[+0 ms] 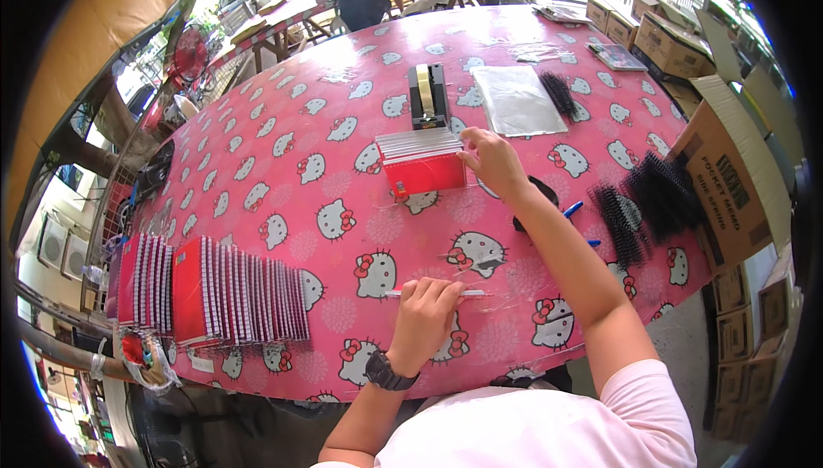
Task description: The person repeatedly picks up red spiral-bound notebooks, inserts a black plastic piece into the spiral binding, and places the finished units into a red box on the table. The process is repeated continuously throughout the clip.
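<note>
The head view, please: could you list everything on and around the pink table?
Stack of red packs: one, table centre, right hand at its edge.
Tape dispenser: one, black, behind stack.
Clear bags: pile, far right.
Black combs: heaps, right edge.
Row of red packs: many, left edge.
Cardboard boxes: several, brown, right.
Table: pink cat-print cloth.
Left hand: pressing a white strip.
Right hand.
</note>
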Available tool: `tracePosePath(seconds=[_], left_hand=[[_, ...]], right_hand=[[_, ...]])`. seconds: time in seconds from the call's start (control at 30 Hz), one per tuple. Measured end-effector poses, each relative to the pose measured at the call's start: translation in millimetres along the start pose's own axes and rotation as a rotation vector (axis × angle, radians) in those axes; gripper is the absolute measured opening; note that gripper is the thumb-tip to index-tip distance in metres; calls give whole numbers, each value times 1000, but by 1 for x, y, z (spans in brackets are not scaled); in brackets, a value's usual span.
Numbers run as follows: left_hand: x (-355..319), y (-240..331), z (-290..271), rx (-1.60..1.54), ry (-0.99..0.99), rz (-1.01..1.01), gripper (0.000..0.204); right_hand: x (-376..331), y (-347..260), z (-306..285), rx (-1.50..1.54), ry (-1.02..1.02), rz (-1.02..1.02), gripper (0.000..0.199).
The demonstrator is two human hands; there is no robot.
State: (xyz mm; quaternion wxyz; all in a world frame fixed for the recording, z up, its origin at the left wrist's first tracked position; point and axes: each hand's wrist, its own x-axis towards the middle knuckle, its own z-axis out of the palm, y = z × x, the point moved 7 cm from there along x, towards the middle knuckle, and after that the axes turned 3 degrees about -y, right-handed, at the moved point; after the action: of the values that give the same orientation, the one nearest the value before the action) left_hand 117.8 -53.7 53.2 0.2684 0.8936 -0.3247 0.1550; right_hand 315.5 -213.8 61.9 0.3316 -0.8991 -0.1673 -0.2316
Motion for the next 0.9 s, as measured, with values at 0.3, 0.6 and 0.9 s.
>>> tracePosePath(seconds=[0.3, 0.6, 0.9], left_hand=[[-1, 7, 6, 23, -7, -37, 36], [1, 16, 5, 103, 58, -85, 34], [-3, 13, 6, -30, 74, -78, 32]], right_hand=[[-133, 78, -144, -79, 147, 488, 17], [-162, 107, -157, -540, -6, 283, 12], [-163, 4, -137, 224, -218, 254, 23]])
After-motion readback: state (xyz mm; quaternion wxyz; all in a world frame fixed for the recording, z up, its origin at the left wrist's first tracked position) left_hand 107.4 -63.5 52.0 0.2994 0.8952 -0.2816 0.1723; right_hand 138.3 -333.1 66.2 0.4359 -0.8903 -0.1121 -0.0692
